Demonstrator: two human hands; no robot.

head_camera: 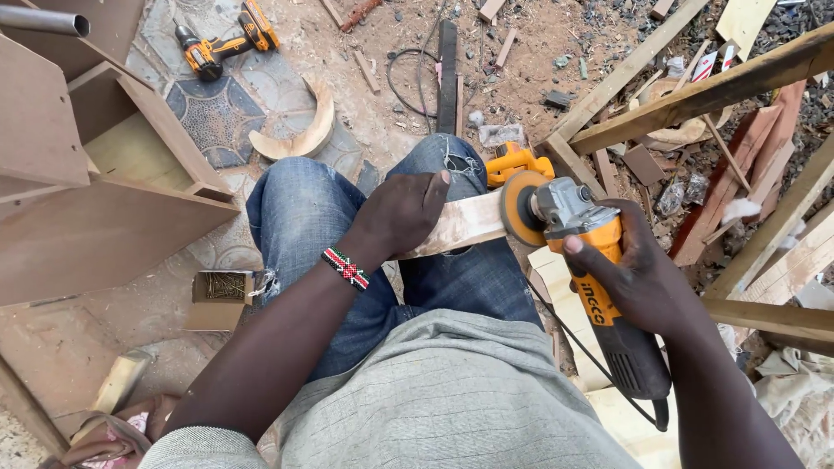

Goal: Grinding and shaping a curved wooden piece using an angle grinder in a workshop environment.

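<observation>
My left hand [401,213] presses a pale wooden piece [465,223] down across my right thigh, gripping its near end. My right hand [638,269] is wrapped around the body of an orange and black angle grinder [599,269]. The grinder's round sanding disc [522,207] sits against the far end of the wooden piece. A beaded wristband is on my left wrist. The grinder's black cable [591,356] trails down past my right side.
Brown board cabinet parts [95,191] stand at the left. A cordless drill [221,43] and a curved wood offcut [300,130] lie on the patterned floor ahead. Timber frame beams [695,95] and scrap cross the right side. A small box of screws [224,288] sits by my left knee.
</observation>
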